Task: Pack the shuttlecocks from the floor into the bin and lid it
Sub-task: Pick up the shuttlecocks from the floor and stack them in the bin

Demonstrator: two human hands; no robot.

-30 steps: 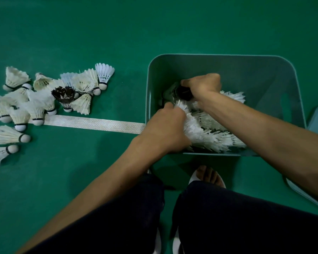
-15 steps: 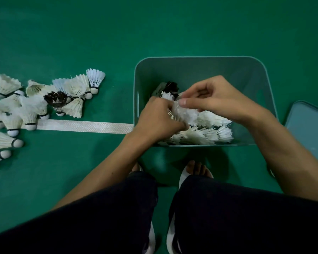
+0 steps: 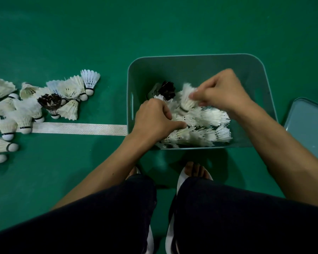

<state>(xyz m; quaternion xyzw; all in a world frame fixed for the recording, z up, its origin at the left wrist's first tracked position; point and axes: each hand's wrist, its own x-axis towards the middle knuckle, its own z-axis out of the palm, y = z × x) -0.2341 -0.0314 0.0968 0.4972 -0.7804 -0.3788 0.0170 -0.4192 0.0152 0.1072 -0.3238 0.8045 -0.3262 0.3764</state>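
Observation:
A teal bin (image 3: 195,68) stands on the green floor in front of me, holding several white shuttlecocks (image 3: 206,125) and a black one (image 3: 167,89). My left hand (image 3: 152,120) is inside the bin's near left part, fingers curled round white shuttlecocks. Over the middle of the bin my right hand (image 3: 222,90) pinches the feathers of a white shuttlecock (image 3: 187,99). A heap of several shuttlecocks (image 3: 26,109), one of them black (image 3: 50,102), lies on the floor at the left. The bin's lid (image 3: 308,125) lies flat on the floor to the right.
A white court line (image 3: 77,129) runs from the heap to the bin's left wall. My knees in dark trousers (image 3: 228,217) fill the bottom of the view, with my sandalled feet (image 3: 195,171) just short of the bin.
My right hand has let go of the black shuttlecock at the back of the bin and now pinches a white one. My left hand stays in the white shuttlecocks.

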